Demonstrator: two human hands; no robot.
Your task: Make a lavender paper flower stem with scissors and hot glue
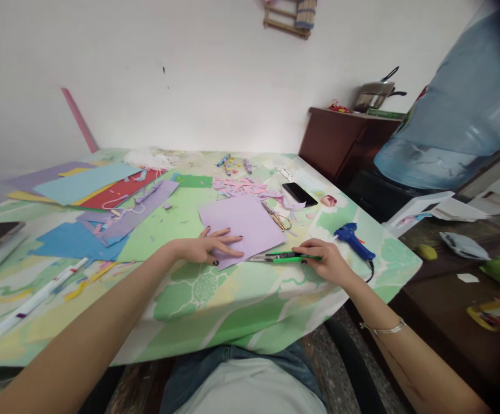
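My left hand (215,246) lies with fingers spread on a sheet of light purple paper (243,221), pressing it to the table. In my right hand (323,259) is a green-and-black utility knife (282,256), gripped between thumb and fingers at its right end. The knife lies low over the table beside the paper's lower right edge, its thin grey end pointing left; whether it touches the paper I cannot tell. Gold-handled scissors (281,219) rest against the sheet's right edge. A blue glue gun (356,241) lies to the right of my right hand.
Pink paper scraps (241,187) and a black phone (299,194) lie beyond the sheet. Coloured paper (86,181) is stacked at the left, near white string (150,160). A white pen-like stick (38,296) lies front left. A large water bottle (452,115) stands at right.
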